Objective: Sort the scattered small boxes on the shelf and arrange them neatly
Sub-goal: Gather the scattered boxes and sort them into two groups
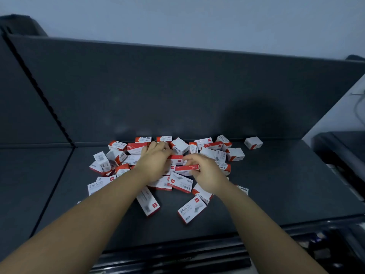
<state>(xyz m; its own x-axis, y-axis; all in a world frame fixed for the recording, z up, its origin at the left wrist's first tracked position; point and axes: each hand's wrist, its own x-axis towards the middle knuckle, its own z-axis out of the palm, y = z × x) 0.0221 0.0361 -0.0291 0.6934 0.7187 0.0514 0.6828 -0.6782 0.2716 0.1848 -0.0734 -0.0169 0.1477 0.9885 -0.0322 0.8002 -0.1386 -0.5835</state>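
Note:
Several small red-and-white boxes lie scattered in a heap [209,153] on the dark shelf [276,184]. My left hand [156,161] reaches into the middle of the heap, its fingers curled over a red-topped box [176,158]. My right hand [203,173] sits just right of it and pinches a flat red-and-white box [186,168] between thumb and fingers. Two boxes marked 24/6 [190,211] lie nearer to me, and one single box [253,142] stands apart at the back right.
A dark back panel [177,91] rises behind the heap. A seam [55,186] divides the shelf on the left. The shelf's front edge [197,252] runs below my forearms. At the right stands a dark unit [343,155] by a white wall.

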